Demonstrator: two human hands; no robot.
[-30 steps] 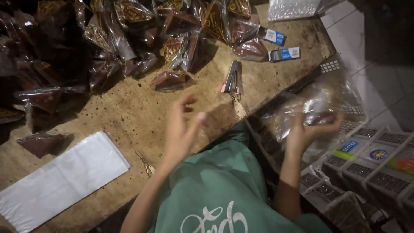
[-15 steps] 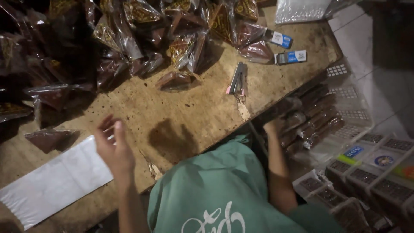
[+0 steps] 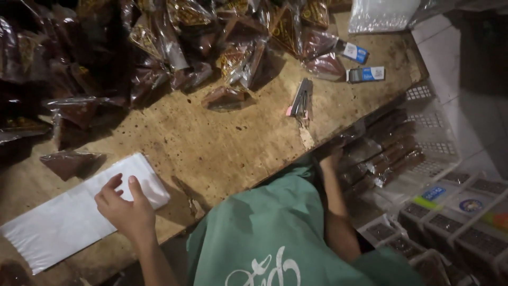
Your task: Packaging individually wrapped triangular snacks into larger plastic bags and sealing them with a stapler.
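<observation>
**Left hand on the white bags, right hand down at the basket**

On my far left I see the stack of flat white plastic bags [image 3: 69, 217] lying on the worn wooden table [image 3: 222, 148], near its front edge. My left hand [image 3: 124, 209] rests on the right end of that stack, palm down, fingers [image 3: 112, 182] slightly spread and laid flat on the top sheet; they pinch nothing that I can make out. Just above the stack, a single dark triangular packet [image 3: 69, 161] lies alone on the wood.

Across the back of the table runs a heap of clear packets filled with dark brown snacks [image 3: 174, 47], some with yellow patterned labels. One more packet [image 3: 225, 97] sits apart in front of the heap, near the table's middle. To its right lies a grey stapler [image 3: 301, 99], and beyond it two small blue-and-white boxes [image 3: 365, 74], close together by the right edge.

My green shirt [image 3: 275, 233] fills the lower centre. My right hand [image 3: 330, 156] reaches down past the table edge, touching long wrapped dark packets [image 3: 386, 153] in a white plastic basket [image 3: 423, 95]; its fingers are hidden in shadow, so I cannot tell how they are set. Further right stand stacked clear containers [image 3: 455, 222].
</observation>
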